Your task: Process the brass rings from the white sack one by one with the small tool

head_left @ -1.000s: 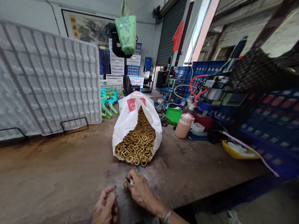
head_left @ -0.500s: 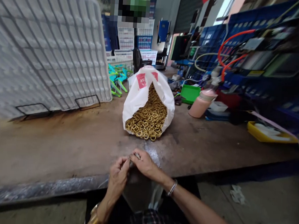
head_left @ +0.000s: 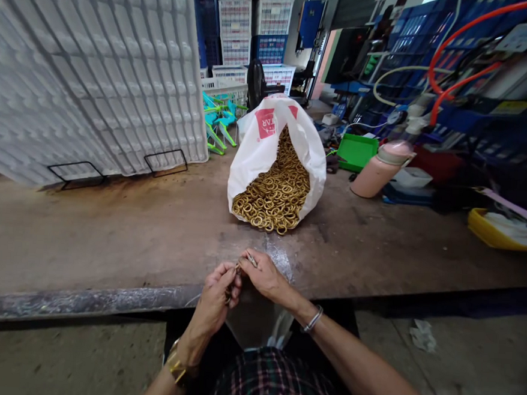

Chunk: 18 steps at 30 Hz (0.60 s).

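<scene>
Both my hands meet in front of the bench edge, fingertips almost touching. My left hand is closed, pinching a small brass-coloured ring that is partly hidden by the fingers; another bit of brass shows lower in its curled fingers. My right hand is closed around a slim, pale metal piece whose pointed end sticks out past the thumb; its kind is too small to tell. Just beyond the hands, a white plastic bag lies on its side, its mouth facing me, full of brass rings.
A stack of white ribbed panels stands at left on black wire stands. Turquoise-green plastic pieces lie behind the bag. At right are a green tray, a pink bottle and a yellow tray. A plastic-wrapped edge borders the wooden bench.
My view has tipped down and turned slightly left, so the scene sits higher and further right. The hands stay together; the left fingers have shifted and more of the metal piece shows at the right.
</scene>
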### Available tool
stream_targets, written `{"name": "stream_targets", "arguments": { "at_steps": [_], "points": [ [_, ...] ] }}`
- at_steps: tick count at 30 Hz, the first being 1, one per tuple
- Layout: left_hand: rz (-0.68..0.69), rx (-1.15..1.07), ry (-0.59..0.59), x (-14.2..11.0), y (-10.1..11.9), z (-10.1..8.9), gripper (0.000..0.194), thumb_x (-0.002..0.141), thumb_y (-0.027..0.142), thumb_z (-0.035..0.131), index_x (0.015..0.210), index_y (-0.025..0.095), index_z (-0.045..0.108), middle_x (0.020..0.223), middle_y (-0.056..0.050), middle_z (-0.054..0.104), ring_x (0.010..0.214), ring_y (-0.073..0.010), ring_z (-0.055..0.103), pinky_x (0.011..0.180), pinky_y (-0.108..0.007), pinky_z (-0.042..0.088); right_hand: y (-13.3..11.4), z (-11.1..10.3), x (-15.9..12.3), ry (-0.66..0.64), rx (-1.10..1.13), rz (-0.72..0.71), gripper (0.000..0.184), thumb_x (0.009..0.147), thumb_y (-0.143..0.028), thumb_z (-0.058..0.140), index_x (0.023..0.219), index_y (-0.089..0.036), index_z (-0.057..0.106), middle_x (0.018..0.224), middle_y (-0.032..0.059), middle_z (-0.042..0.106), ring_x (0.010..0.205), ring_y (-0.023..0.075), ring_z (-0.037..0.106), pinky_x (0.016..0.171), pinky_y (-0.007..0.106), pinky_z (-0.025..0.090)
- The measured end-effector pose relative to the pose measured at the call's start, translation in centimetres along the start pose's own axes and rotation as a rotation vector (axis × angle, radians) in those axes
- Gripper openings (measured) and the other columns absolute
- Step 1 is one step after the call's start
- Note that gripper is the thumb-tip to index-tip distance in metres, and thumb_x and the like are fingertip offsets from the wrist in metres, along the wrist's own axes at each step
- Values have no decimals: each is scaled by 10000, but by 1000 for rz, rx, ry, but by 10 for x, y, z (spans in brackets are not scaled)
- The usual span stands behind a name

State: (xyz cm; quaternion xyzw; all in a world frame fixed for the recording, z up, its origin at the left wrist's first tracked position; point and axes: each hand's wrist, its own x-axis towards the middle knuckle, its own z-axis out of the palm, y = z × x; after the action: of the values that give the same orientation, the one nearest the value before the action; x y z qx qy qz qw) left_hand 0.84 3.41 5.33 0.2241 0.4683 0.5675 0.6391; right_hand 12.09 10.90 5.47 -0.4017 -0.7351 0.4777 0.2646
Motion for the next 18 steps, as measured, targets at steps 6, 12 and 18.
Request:
{"name": "stream_targets", "arguments": {
  "at_steps": [6,12,18],
  "points": [
    [1,-76,-28,0,-1,-3,241,749,360,617,758,165,475,604,48,488,439,-30,381,390,-146,249,-1,1,-1,-11,59,-26,234,837,-282,389,666,-165,497,581,-38,485,559,83,432,549,192,322],
    [31,-93,-19,2,-2,-3,244,758,367,606,748,162,475,590,50,480,431,-30,368,383,-146,237,-3,0,0,-19,76,-27,229,851,-263,373,709,-163,523,607,-28,529,581,86,482,579,188,354],
    [58,-35,49,0,0,-2,303,713,405,638,743,180,438,581,60,477,432,-35,369,391,-151,246,3,-1,-4,-48,-335,-71,169,782,-138,419,863,-182,560,631,-14,545,577,106,476,570,203,309]
  ]
}}
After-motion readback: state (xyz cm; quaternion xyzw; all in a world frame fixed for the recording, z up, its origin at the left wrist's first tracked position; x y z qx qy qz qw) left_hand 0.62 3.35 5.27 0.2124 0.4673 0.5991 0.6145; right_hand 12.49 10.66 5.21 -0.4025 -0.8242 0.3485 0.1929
